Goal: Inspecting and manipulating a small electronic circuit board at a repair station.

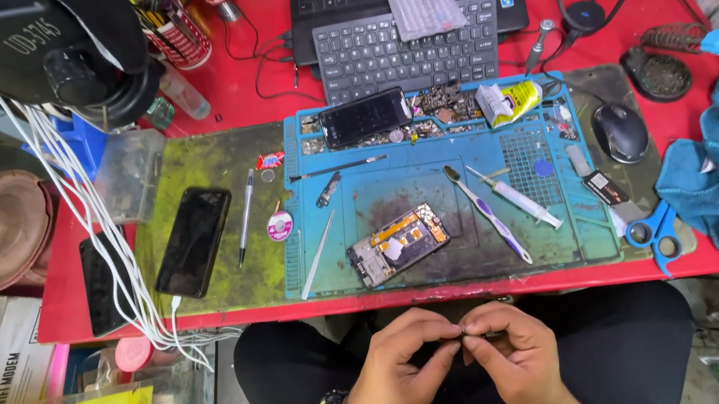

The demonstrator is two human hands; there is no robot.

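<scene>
Between the fingertips of both hands, held over the lap just below the counter's (236, 318) front edge, sits a tiny part (463, 337), too small to identify. The left hand (400, 368) has its grip pinched together on one side of it, and the right hand (512, 360) has thumb and forefinger closed on the other. Work this fine probably goes best with light pressure and wrists kept close to the body, since a piece that small could slip and vanish into the dark clothing. Up on the counter, the nearest thing is an opened phone (398, 243), circuitry showing, lying on the blue repair mat (569, 244) between a pair of tweezers (318, 256) and a toothbrush (486, 213). The mat's back tray compartments (444, 106) hold small loose bits, with a second phone (365, 117) laid across them. A clear plastic box (130, 175) stands at the left, its contents indistinct, and a red-patterned cup (181, 40) farther back holds upright tools.
</scene>
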